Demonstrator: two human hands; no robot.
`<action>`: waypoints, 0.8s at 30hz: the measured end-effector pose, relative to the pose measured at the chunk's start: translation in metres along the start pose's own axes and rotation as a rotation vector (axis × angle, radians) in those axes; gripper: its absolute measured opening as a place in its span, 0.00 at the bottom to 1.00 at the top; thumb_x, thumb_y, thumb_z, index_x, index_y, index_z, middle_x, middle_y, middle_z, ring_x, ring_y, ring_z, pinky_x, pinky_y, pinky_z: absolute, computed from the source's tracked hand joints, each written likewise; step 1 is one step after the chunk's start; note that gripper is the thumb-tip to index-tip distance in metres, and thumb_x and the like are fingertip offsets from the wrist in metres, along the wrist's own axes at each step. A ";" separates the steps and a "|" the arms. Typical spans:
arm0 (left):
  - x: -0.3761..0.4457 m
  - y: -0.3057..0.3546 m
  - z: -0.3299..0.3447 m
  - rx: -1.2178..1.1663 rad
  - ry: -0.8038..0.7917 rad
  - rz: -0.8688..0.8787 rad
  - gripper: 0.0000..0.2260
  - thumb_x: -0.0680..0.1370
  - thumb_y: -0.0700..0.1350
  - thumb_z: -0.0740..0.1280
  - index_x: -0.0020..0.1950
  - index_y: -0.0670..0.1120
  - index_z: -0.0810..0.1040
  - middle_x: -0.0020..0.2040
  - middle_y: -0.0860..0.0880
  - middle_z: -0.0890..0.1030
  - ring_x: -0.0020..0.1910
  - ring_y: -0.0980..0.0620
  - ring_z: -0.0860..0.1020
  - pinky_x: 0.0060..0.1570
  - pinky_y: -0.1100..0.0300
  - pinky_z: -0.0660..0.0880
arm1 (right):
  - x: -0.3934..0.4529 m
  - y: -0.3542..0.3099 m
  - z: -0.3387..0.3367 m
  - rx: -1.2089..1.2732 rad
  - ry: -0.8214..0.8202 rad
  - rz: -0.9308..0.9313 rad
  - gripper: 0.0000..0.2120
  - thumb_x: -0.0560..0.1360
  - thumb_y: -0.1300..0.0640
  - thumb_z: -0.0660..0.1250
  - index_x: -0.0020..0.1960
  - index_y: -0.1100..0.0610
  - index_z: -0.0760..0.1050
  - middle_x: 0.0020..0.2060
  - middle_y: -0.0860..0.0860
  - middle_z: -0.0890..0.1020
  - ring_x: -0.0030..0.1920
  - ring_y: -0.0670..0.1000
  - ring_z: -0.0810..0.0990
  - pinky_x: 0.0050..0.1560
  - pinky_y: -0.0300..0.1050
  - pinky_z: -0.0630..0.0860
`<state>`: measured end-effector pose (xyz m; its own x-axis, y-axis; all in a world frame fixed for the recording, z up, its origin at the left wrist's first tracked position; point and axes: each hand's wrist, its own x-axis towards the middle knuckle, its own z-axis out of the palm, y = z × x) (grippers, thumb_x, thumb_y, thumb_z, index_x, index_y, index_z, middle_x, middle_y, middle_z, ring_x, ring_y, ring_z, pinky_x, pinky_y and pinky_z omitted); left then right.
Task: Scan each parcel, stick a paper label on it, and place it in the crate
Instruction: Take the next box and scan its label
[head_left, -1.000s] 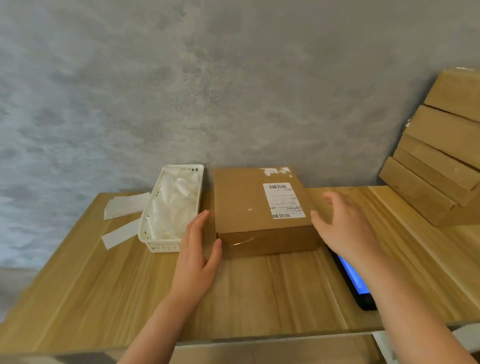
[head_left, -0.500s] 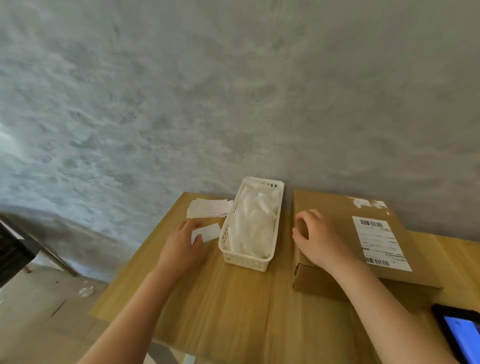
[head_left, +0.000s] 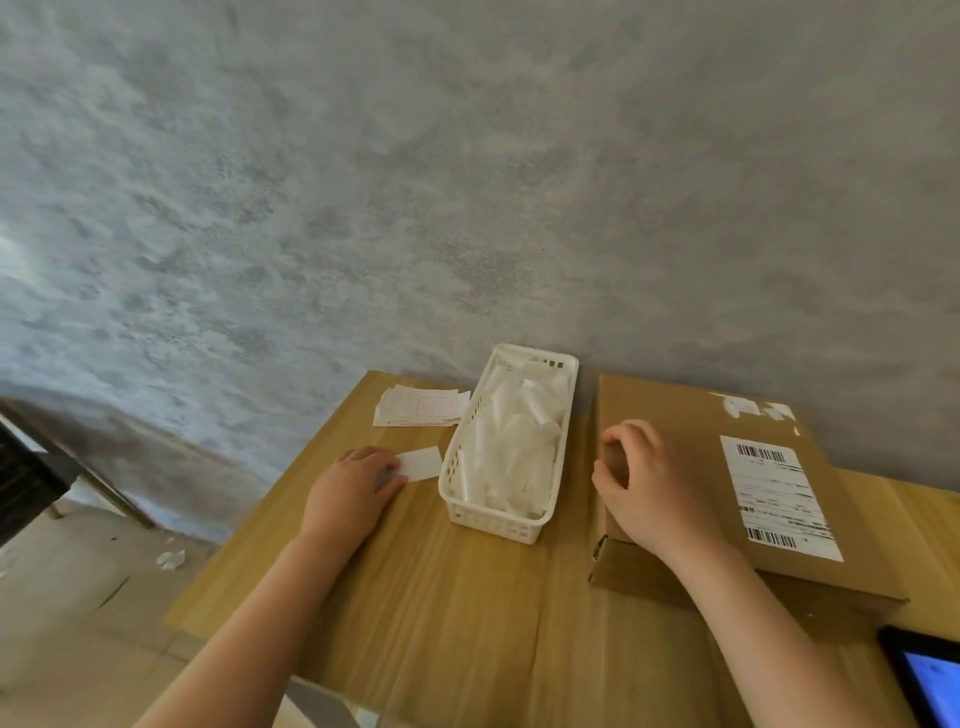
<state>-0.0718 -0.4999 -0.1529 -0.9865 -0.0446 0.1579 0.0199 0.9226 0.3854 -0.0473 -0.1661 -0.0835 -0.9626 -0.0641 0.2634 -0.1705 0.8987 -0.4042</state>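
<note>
1. Since half a second ago, little has shifted: the left hand has stayed at the small white paper slip on the table, and the right hand has stayed on the cardboard box; a second ago both hands flanked the box and the view faced further right.
2. Left hand: it lies palm down on the wooden table, fingertips on the near end of the slip. The fingers look fairly flat, but whether they pinch the paper or only press it cannot be told.
3. Right hand: its fingers are curled loosely and rest on the top left part of the box, gripping nothing that shows.
4. The cardboard box lies flat on the table against the grey wall, just right of the white basket. A printed shipping label with barcodes is stuck to its top, and scraps of white tape sit near its far edge.
5. The white plastic basket stands between the two hands, filled with rolled and crumpled white paper.
6. A small pile of paper sheets lies on the table beyond the slip, left of the basket.
7. A dark device with a blue screen shows at the lower right corner.
</note>
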 end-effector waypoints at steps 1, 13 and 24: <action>0.000 0.000 0.000 0.008 0.004 0.007 0.15 0.81 0.56 0.63 0.64 0.53 0.78 0.64 0.56 0.78 0.63 0.54 0.75 0.60 0.58 0.73 | 0.000 0.000 0.000 0.002 -0.001 0.003 0.12 0.79 0.48 0.62 0.61 0.50 0.71 0.60 0.44 0.71 0.60 0.47 0.71 0.59 0.49 0.74; -0.004 0.020 -0.041 -0.301 0.297 -0.041 0.07 0.81 0.51 0.65 0.51 0.52 0.81 0.45 0.55 0.83 0.43 0.55 0.80 0.39 0.56 0.75 | -0.005 -0.006 -0.017 0.377 0.260 -0.001 0.09 0.78 0.58 0.63 0.57 0.50 0.75 0.53 0.45 0.78 0.54 0.46 0.77 0.56 0.42 0.73; -0.055 0.115 -0.069 -0.669 -0.057 0.238 0.21 0.81 0.57 0.58 0.35 0.44 0.70 0.29 0.55 0.69 0.29 0.57 0.67 0.33 0.58 0.64 | -0.056 -0.057 -0.025 0.727 -0.083 0.007 0.14 0.78 0.53 0.67 0.63 0.48 0.72 0.52 0.43 0.81 0.53 0.41 0.80 0.55 0.37 0.76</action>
<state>-0.0040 -0.4178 -0.0551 -0.9496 0.1652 0.2663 0.3132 0.4711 0.8246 0.0214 -0.2030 -0.0531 -0.9721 -0.1181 0.2025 -0.2328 0.3861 -0.8926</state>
